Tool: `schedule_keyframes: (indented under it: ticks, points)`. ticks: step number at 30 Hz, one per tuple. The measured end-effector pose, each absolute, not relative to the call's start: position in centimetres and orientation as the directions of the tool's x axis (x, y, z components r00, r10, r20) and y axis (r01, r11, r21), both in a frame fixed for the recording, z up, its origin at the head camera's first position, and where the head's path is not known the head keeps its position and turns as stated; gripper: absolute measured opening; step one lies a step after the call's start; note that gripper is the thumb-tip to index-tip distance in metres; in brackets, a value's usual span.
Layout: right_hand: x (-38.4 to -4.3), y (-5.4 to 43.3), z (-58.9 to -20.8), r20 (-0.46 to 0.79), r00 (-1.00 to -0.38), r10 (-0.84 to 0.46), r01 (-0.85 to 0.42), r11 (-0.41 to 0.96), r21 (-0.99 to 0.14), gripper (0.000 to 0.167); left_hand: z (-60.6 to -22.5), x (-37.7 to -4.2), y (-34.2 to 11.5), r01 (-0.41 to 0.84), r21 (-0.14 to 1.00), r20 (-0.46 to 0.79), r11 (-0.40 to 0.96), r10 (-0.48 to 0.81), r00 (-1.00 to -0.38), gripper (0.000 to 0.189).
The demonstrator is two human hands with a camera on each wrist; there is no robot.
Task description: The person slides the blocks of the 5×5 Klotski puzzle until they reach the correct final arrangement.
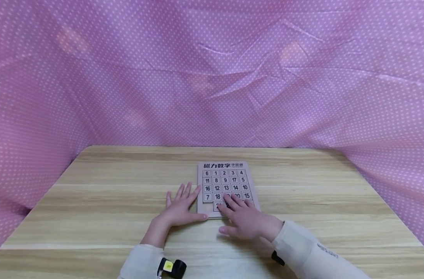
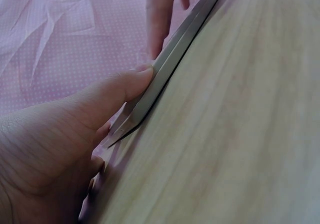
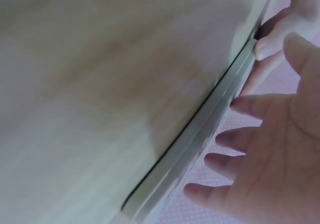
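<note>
A pale number sliding puzzle (image 1: 200, 176) lies on the table, its numbered tiles in rows under dark printed characters. Below the 7 tile (image 1: 207, 198) is a bare gap in the grid. My left hand (image 1: 178, 211) spreads around the puzzle's lower left corner. Its thumb (image 2: 135, 82) presses the near edge in the left wrist view. Over the lower rows, my right hand (image 1: 245, 221) has its fingers extended, with the index fingertip at the tile right of the gap. Those fingers hide part of several tiles. In the right wrist view, the fingers (image 3: 240, 139) are spread beside the puzzle.
The light wood table (image 1: 111, 201) extends around the puzzle on all sides. A pink dotted cloth (image 1: 163, 97) hangs behind the table and along both sides. Dark wrist devices sit at both sleeves, the left one (image 1: 173, 267) with a yellow label.
</note>
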State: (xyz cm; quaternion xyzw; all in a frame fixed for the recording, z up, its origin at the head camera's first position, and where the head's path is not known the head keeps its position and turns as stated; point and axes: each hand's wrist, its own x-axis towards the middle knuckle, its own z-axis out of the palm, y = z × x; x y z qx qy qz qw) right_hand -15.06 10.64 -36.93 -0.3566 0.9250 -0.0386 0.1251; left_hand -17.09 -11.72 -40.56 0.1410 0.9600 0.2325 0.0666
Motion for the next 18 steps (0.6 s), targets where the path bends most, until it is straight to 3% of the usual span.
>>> schedule_keyframes:
  ticks: [18]
  points:
    - [-20.9, 5.0, -37.1, -0.207, -0.796, -0.568, -0.559, 0.822, -0.108, 0.074, -40.2, -16.7, -11.8, 0.245, 0.488, -0.071, 0.837, 0.318, -0.945, 0.091]
